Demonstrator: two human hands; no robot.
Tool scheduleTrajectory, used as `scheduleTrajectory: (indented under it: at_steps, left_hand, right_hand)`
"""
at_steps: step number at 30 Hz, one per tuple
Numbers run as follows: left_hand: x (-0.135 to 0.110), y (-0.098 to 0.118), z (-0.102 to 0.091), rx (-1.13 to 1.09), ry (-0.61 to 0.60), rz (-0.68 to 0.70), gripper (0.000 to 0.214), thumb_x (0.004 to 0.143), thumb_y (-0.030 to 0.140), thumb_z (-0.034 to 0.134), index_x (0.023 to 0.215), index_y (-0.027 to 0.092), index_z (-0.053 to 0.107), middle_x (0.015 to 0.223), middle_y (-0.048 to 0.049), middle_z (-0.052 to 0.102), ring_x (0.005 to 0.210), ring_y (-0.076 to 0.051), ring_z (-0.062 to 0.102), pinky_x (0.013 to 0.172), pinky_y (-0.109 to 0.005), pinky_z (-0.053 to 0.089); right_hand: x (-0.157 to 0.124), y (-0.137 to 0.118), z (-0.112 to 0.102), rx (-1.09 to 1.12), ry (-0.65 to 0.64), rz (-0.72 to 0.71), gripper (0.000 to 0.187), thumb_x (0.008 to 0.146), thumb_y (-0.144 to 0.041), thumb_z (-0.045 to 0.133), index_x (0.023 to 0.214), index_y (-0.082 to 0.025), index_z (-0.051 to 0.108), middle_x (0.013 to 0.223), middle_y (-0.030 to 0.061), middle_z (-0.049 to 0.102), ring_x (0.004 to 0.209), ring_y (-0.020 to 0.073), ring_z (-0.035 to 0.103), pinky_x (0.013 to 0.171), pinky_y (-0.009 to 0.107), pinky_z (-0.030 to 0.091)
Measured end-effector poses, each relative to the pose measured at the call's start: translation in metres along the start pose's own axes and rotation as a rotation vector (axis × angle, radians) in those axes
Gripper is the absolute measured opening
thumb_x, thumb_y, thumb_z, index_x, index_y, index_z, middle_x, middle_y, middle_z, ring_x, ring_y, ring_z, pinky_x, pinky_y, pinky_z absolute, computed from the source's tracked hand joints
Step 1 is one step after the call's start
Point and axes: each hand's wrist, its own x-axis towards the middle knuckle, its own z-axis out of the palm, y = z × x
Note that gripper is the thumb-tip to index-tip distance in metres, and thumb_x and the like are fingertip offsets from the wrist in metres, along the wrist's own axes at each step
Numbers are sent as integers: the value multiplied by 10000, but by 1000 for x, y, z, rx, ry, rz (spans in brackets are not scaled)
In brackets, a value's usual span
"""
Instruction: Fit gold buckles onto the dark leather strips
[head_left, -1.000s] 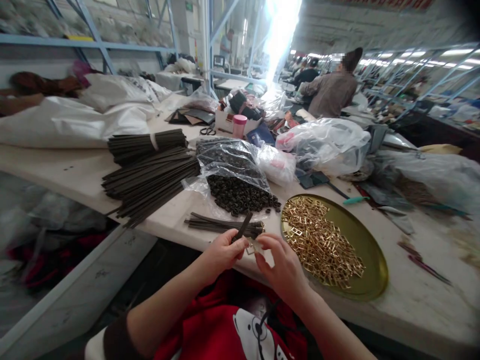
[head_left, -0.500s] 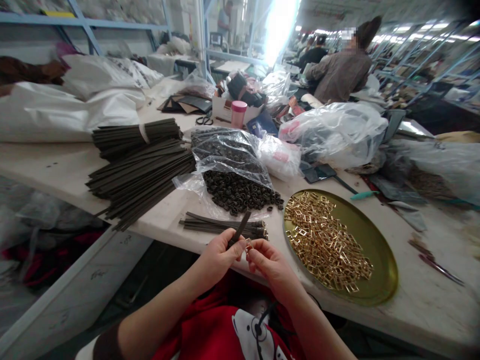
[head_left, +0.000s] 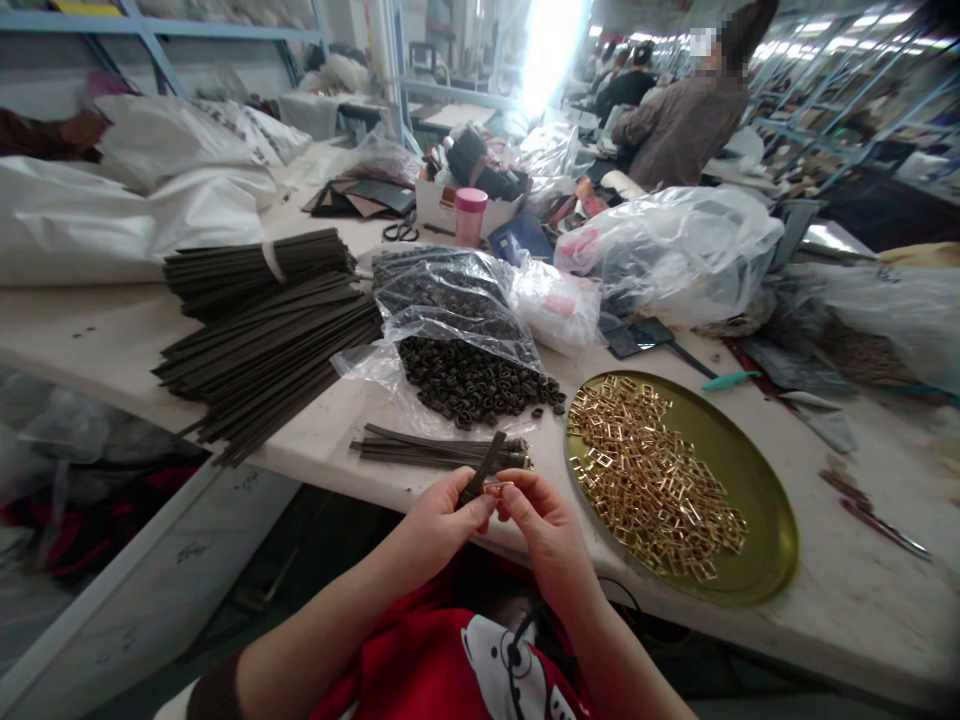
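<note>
My left hand (head_left: 441, 522) pinches a thin dark strap (head_left: 487, 464) whose free end points up and to the right. My right hand (head_left: 546, 522) pinches a small gold buckle (head_left: 496, 488) right against the strap, at the table's near edge. Just beyond my fingers lies a short row of dark straps (head_left: 435, 450). A round gold tray (head_left: 765, 500) heaped with gold buckles (head_left: 645, 475) sits to the right of my hands.
An open plastic bag spills small dark loops (head_left: 472, 380) behind the straps. A big bundle of long dark strips (head_left: 262, 330) lies at the left. Plastic bags (head_left: 675, 250), a pink cup (head_left: 469, 214) and scissors (head_left: 401, 230) stand further back. A person (head_left: 679, 115) works at the far bench.
My two hands have closed together, bringing the buckle up to the strap. The view has shifted slightly, so the table appears lower and further left.
</note>
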Motion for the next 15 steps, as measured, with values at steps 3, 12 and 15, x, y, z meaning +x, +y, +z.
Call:
scheduleTrajectory:
  at_steps: [3, 12, 15]
  left_hand:
    - [-3, 0, 2, -145, -33, -72, 242, 781, 374, 545, 860, 146, 520, 566, 69, 399, 428, -39, 265, 394, -180, 186]
    - [-15, 3, 6, -464, -148, -129, 243, 780, 366, 579, 841, 142, 508, 500, 83, 386, 355, -9, 199, 334, -171, 91]
    - [-18, 2, 6, -531, -186, -151, 237, 776, 356, 590, 838, 144, 504, 486, 95, 352, 353, -8, 185, 334, -164, 95]
  right_hand:
    - [-6, -5, 3, -175, -15, -161, 166, 809, -333, 547, 863, -217, 652, 863, 39, 610, 825, 177, 542, 765, 312, 418]
    - [-9, -3, 5, 215, -84, 54, 168, 760, -357, 616, 815, -206, 665, 749, -1, 614, 696, 127, 533, 696, 258, 431]
    - [-13, -3, 9, 398, -123, 176, 155, 708, -341, 669, 777, -203, 653, 694, -20, 615, 643, 107, 540, 674, 244, 443]
